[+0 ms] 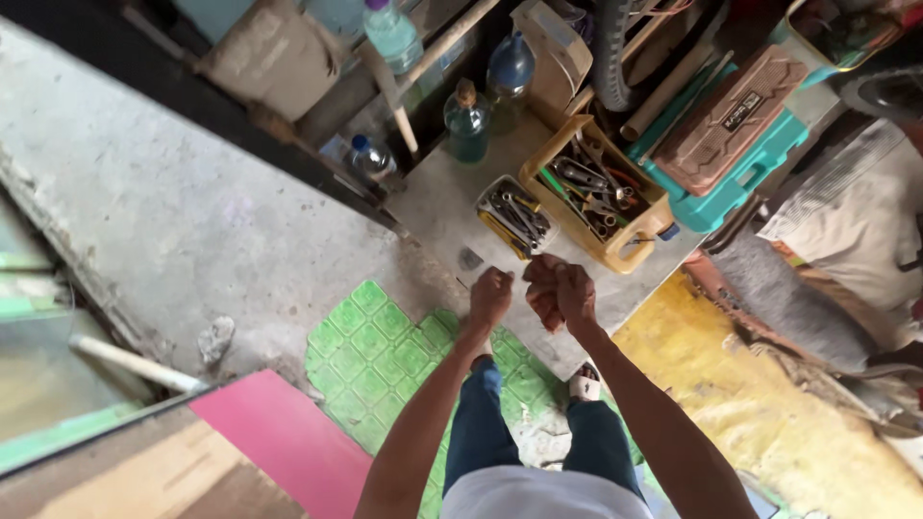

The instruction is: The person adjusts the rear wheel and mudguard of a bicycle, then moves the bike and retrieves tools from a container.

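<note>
I am standing and looking down at my two hands, held close together at waist height. My left hand (490, 293) is a closed fist with nothing showing in it. My right hand (561, 290) has its fingers curled in beside it, almost touching; I cannot see anything inside it. Just beyond the hands, on the concrete floor, lie a small tray of wrenches (516, 216) and a yellow tool crate (630, 248) full of wrenches and pliers. My jeans and one sandalled foot (585, 383) are below.
A green glass bottle (467, 120), a blue bottle (510, 67) and clear plastic bottles (392, 34) stand behind the tools. To the right is a teal case (731, 187) under a brown case (731, 106). Underfoot is a green tiled patch (380, 346); a red board (288, 437) lies to the left.
</note>
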The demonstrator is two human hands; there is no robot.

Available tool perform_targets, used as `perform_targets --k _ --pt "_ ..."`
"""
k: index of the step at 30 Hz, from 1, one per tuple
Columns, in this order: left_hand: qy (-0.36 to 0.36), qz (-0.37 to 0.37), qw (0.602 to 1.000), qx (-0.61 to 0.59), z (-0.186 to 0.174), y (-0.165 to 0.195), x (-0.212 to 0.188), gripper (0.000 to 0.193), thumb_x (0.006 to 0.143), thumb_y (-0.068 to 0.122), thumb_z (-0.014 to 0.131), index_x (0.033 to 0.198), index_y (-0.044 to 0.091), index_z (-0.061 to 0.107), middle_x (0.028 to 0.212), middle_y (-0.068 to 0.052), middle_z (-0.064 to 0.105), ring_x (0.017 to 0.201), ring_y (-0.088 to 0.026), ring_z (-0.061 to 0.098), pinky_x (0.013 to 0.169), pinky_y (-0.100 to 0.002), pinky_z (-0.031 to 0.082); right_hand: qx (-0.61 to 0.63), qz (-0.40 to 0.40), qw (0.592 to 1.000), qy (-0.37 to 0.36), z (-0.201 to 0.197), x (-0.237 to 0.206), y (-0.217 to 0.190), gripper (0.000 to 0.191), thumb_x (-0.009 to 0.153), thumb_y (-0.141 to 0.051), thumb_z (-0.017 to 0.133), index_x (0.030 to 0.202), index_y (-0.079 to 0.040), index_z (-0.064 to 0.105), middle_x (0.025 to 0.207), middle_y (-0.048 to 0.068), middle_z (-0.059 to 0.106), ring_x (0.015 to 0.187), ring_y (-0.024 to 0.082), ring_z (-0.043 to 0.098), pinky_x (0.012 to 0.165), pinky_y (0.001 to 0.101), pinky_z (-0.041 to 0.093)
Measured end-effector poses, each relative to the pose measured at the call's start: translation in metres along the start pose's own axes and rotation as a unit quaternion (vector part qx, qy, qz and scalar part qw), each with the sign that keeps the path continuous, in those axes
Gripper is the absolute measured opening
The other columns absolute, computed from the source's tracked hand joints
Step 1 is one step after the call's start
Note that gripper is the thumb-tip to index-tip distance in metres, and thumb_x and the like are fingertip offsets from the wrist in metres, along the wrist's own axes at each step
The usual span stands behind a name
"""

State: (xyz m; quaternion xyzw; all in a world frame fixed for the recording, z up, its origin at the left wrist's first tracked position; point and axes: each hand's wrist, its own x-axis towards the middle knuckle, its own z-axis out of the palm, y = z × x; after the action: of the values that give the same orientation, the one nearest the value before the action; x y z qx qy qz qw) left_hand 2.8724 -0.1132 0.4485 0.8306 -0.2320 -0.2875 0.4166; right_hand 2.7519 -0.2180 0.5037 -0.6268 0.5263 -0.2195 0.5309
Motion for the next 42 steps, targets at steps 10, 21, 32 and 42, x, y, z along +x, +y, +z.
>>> perform_targets --k 10,21,32,42 --pt "0.029 0.093 0.989 0.115 -0.036 0.045 0.12 0.049 0.095 0.021 0.064 0.139 0.006 0.048 0.137 -0.023 0.054 0.123 -0.042 0.051 0.101 -0.051 0.045 0.166 0.156 0.972 0.051 0.033 0.056 -0.019 0.027 0.096 -0.028 0.067 0.108 -0.003 0.065 0.097 0.005 0.066 0.088 0.015 0.06 0.077 0.0337 0.051" --pt "-0.042 0.08 0.969 0.23 -0.032 0.067 0.185 0.037 0.1 0.021 0.057 0.136 0.012 0.061 0.123 -0.021 0.061 0.108 -0.041 0.061 0.088 -0.05 0.053 -0.086 0.088 0.991 0.056 0.045 0.085 -0.025 0.031 0.087 -0.029 0.077 0.096 -0.002 0.065 0.092 0.018 0.071 0.088 0.033 0.067 0.077 0.0434 0.052" --pt "-0.078 0.084 0.971 0.212 -0.033 0.034 0.154 0.024 0.086 0.03 0.068 0.095 0.009 0.062 0.091 -0.019 0.071 0.092 -0.042 0.067 0.08 -0.05 0.056 -0.116 0.107 0.987 0.022 0.012 0.048 -0.002 0.029 0.082 -0.03 0.073 0.1 -0.007 0.072 0.091 0.018 0.074 0.085 0.038 0.072 0.078 0.0446 0.057" --pt "-0.103 0.067 0.971 0.204 -0.038 0.035 0.134 0.022 0.097 0.03 0.06 0.093 0.008 0.057 0.086 -0.022 0.069 0.088 -0.049 0.064 0.071 -0.057 0.05 -0.136 0.064 0.989 -0.004 0.011 0.048 0.012 0.03 0.09 -0.03 0.073 0.093 -0.002 0.063 0.078 0.022 0.068 0.073 0.036 0.068 0.065 0.0454 0.054"
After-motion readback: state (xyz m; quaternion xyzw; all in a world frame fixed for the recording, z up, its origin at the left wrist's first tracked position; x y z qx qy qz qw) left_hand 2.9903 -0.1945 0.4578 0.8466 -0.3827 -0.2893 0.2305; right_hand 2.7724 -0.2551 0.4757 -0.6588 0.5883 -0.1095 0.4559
